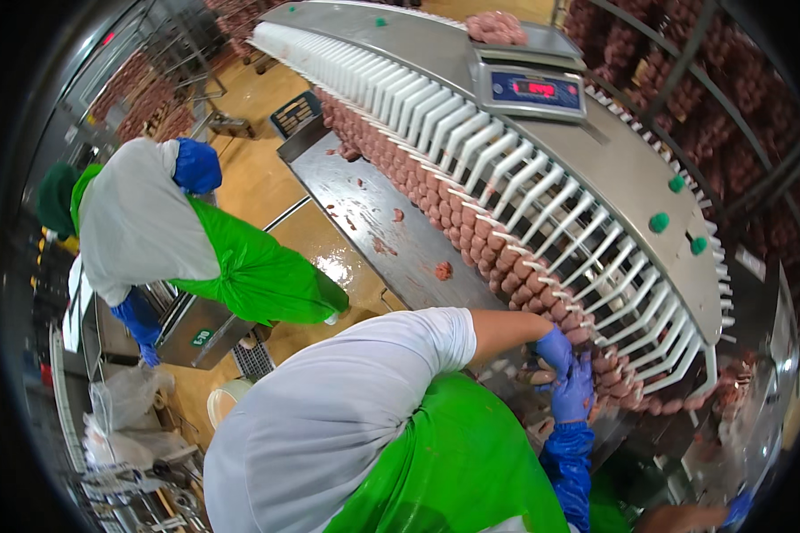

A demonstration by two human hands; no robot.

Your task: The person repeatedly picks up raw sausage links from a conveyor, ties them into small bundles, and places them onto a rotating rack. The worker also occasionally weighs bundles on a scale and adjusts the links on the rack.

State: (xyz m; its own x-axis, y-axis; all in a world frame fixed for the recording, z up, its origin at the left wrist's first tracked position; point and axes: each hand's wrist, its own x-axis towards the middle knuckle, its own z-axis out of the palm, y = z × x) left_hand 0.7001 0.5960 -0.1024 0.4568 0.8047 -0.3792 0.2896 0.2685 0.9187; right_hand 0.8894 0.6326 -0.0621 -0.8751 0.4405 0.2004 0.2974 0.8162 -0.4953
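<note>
Right hand point(734, 509) at the view's lower edge, grip unreadable, seemingly hemmed beside the sausage rack point(596, 231).

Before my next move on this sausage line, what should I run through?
1. Co-worker's gloved hands out of the sausages: not ok, both are in the links at the near end.
2. Right hand gloved: ok; its grip: cannot tell.
3. Left hand: cannot tell, out of view.
4. Links lined up under the white prongs: ok.
5. Steel table clean: not ok, meat scraps lie on it.
6. Scale display lit: ok.
</note>
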